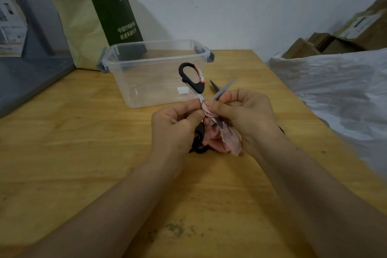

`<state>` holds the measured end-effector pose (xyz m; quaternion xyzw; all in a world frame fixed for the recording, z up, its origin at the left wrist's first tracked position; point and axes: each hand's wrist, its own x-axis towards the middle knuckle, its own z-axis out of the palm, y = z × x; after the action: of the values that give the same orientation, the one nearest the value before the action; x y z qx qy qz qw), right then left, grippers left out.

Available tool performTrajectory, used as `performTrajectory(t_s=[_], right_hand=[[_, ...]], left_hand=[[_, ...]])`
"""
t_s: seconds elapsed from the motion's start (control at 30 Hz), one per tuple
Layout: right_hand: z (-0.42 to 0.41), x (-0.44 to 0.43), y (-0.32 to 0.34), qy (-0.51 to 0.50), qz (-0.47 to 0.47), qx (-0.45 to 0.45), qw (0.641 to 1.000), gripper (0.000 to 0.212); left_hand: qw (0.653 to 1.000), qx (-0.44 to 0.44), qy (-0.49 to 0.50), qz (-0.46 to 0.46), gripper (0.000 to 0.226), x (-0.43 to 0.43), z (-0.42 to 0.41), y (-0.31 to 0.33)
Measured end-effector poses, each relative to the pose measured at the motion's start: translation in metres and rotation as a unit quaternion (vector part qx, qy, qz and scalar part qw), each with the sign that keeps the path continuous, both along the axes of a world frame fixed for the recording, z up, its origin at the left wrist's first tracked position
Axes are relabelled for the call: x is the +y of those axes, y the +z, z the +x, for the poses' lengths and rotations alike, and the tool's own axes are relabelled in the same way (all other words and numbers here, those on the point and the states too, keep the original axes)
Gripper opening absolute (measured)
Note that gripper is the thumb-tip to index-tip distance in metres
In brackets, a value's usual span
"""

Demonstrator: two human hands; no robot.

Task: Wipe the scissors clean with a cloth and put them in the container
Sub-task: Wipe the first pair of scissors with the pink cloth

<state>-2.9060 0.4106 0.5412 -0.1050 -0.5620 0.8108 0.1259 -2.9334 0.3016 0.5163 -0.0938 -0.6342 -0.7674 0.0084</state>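
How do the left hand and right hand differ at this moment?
The left hand grips the scissors bare, near the pivot; the right hand pinches the pink cloth around a blade. The left hand hides part of the lower black handle; the right hand sits beside the free grey blade. Both are curled, in front of the clear container.

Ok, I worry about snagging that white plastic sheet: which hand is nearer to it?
Right. The right hand, gripping the pink cloth, sits left of the plastic sheet, not touching it; the left hand, holding the scissors, is farther left.
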Motion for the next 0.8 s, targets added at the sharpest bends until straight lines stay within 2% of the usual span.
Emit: performTrajectory(t_s=[0.07, 0.2, 0.33, 0.4, 0.53, 0.67, 0.8], right_hand=[[0.002, 0.001, 0.003, 0.014, -0.019, -0.012, 1.000, 0.019], [0.005, 0.007, 0.005, 0.002, 0.031, -0.018, 0.999, 0.019], [0.003, 0.019, 0.004, -0.111, 0.192, 0.025, 0.975, 0.023], [0.002, 0.017, 0.004, -0.123, 0.233, 0.044, 0.964, 0.024], [0.005, 0.001, 0.003, -0.055, 0.203, 0.086, 0.974, 0.020], [0.004, 0.001, -0.003, -0.007, 0.263, 0.116, 0.958, 0.020], [0.000, 0.002, -0.011, -0.001, 0.386, 0.117, 0.915, 0.012]], left_hand=[[0.999, -0.035, 0.005, 0.021, 0.020, 0.000, -0.001, 0.002], [0.998, -0.053, 0.005, 0.037, 0.024, -0.001, -0.002, 0.003], [0.999, -0.031, 0.014, 0.036, 0.021, -0.003, -0.004, 0.005], [0.999, -0.019, 0.009, 0.029, 0.020, -0.002, -0.002, 0.006], [0.999, -0.005, -0.013, 0.030, 0.025, -0.001, 0.002, 0.006], [0.999, -0.015, -0.016, 0.033, 0.029, -0.002, 0.002, 0.005], [0.998, -0.044, -0.008, 0.046, 0.039, -0.001, 0.003, 0.007]])
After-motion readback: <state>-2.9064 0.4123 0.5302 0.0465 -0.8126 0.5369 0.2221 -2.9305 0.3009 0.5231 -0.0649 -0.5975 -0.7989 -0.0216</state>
